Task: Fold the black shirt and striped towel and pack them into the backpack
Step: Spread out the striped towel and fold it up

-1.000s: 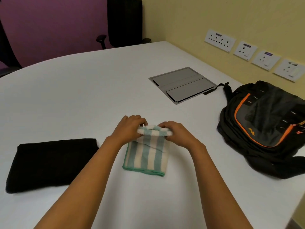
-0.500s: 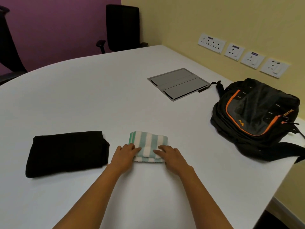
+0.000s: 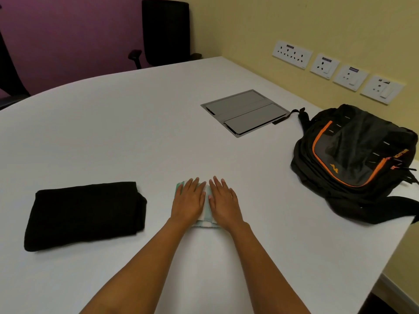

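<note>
A white table (image 3: 113,137) fills the view, with a grey hatch (image 3: 246,112) set flush into it at the far right. At the right edge the backpack (image 3: 353,162) is laid flat, black with orange piping; whether its zip is open cannot be told. At the near left the shirt (image 3: 86,214) is seen folded into a thick black rectangle, well apart from the backpack. Between them, near the middle, the towel (image 3: 206,200) is pressed to the table, folded small and mostly hidden. The left hand (image 3: 189,201) and right hand (image 3: 223,201) are laid flat on it side by side, fingers extended and close together, nothing gripped.

The towel is judged light, soft and limp, so its fold is likely to spring open if lifted by one corner. It would best be taken at both short ends, pinched through all layers, or scooped from underneath. The shirt is judged heavier and floppier, and would be better supported from below.
</note>
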Demonstrator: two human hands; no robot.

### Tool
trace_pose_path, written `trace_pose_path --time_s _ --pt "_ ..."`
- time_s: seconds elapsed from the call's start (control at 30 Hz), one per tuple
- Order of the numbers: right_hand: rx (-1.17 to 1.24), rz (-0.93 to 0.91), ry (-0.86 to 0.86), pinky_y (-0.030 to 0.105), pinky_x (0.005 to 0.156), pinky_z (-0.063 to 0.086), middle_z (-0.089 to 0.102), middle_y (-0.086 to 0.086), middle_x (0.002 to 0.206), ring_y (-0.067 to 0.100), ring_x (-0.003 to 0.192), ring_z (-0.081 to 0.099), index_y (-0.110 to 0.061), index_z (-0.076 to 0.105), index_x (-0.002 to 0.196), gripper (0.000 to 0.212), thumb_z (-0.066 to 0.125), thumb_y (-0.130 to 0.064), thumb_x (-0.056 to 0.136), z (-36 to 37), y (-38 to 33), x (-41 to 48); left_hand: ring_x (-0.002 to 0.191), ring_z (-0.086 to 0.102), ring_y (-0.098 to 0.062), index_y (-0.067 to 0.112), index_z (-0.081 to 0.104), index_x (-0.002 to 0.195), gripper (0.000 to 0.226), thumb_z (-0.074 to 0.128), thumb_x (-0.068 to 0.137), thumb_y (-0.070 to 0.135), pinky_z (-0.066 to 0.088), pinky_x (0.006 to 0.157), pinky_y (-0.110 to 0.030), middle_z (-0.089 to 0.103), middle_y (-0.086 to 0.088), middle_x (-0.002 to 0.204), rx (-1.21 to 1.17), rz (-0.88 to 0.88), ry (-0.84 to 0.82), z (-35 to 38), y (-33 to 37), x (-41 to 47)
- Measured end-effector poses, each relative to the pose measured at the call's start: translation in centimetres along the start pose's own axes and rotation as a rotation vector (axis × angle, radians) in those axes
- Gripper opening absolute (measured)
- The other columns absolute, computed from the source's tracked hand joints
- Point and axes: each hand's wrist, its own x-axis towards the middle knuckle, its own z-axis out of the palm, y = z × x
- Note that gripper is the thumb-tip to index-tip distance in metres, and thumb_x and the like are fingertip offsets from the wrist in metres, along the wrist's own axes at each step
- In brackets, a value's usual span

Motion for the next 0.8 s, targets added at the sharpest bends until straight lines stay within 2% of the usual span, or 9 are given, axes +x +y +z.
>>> trace_pose_path --time_s 0.1,0.2,0.27,0.37,0.5,0.57,0.63,0.73,0.8 --pt "-0.035 0.029 -0.043 0.032 0.116 -0.008 -0.006 -0.005 0.160 0.013 0.147 -0.009 -0.023 -0.003 0.151 0.086 -0.021 -0.061 0.076 2.6 1.4 0.2 0.147 -0.001 -0.014 0.026 0.006 0.151 0.088 -0.022 0.077 0.064 -0.002 0.118 -0.035 0.003 0.004 0.160 -0.025 -0.041 -0.078 2.6 -1.2 0.4" --pt "0.001 0.100 -0.028 0.033 0.116 -0.009 -0.013 -0.004 0.159 0.012 0.146 -0.012 -0.022 -0.015 0.148 0.091 -0.028 -0.064 0.069 4.1 2.6 0.6 0.147 -0.007 -0.012 0.027 -0.006 0.150 0.095 -0.028 0.068 0.070 -0.004 0.118 -0.037 -0.006 0.007 0.159 -0.060 -0.087 -0.075 4.3 -2.4 0.6" --pt "0.087 0.193 -0.008 0.031 0.117 -0.005 -0.010 -0.001 0.159 0.014 0.147 -0.009 -0.021 -0.012 0.149 0.082 -0.014 -0.062 0.078 4.2 2.6 1.2 0.146 -0.011 -0.013 0.025 -0.010 0.149 0.073 -0.012 0.086 0.062 -0.005 0.118 -0.038 -0.010 0.006 0.159 -0.089 -0.151 -0.075 4.4 -2.3 1.2" --pt "0.268 0.345 0.102 0.029 0.116 0.011 0.015 0.007 0.158 0.020 0.145 0.014 -0.015 0.007 0.151 0.066 0.027 -0.049 0.098 3.9 2.4 2.0 0.146 -0.013 -0.016 0.022 -0.010 0.150 0.057 0.011 0.101 0.043 -0.006 0.118 -0.039 -0.014 0.002 0.158 -0.101 -0.239 -0.091 4.2 -2.0 2.0" --pt "0.473 0.436 0.194 0.026 0.100 0.034 0.050 0.007 0.128 0.024 0.123 0.044 -0.017 0.044 0.136 0.055 0.063 -0.034 0.088 2.0 2.5 2.8 0.147 -0.008 -0.017 0.020 -0.002 0.151 0.055 0.014 0.102 0.039 -0.004 0.119 -0.039 -0.007 -0.001 0.159 -0.141 -0.240 -0.077 3.5 -2.0 2.1" --pt "0.677 0.372 0.360 0.010 0.086 0.039 0.053 0.001 0.111 0.019 0.110 0.054 -0.018 0.057 0.119 0.039 0.071 -0.017 0.082 -0.2 1.7 2.8 0.147 -0.003 -0.016 0.019 0.007 0.152 0.054 0.016 0.102 0.038 -0.002 0.119 -0.038 0.000 -0.001 0.160 -0.244 -0.254 -0.022 2.6 -1.6 2.2" --pt "0.686 0.216 0.570 0.006 0.080 0.041 0.052 -0.006 0.105 0.013 0.102 0.055 -0.017 0.063 0.108 0.030 0.068 -0.006 0.081 -2.7 0.5 2.7 0.147 0.003 -0.016 0.019 0.016 0.151 0.053 0.019 0.102 0.039 0.002 0.119 -0.036 0.007 -0.001 0.159 -0.429 -0.282 0.065 1.4 -1.1 2.5" --pt "0.271 -0.126 0.760 0.020 0.076 0.044 0.053 0.000 0.099 0.013 0.093 0.046 -0.015 0.064 0.102 0.031 0.064 0.002 0.077 -4.2 -0.9 2.7 0.143 0.022 -0.016 0.019 0.032 0.145 0.049 0.025 0.102 0.040 0.016 0.118 -0.033 0.027 0.001 0.154 -0.818 -0.358 0.221 -1.0 -0.2 3.1" --pt "0.109 -0.267 0.770 0.023 0.077 0.039 0.051 0.000 0.097 0.016 0.089 0.043 -0.016 0.062 0.099 0.030 0.061 0.000 0.074 -3.2 -1.4 2.3 0.134 0.040 -0.019 0.020 0.045 0.137 0.046 0.025 0.102 0.040 0.029 0.112 -0.034 0.045 0.002 0.142 -1.096 -0.447 0.239 -2.4 0.1 3.6"
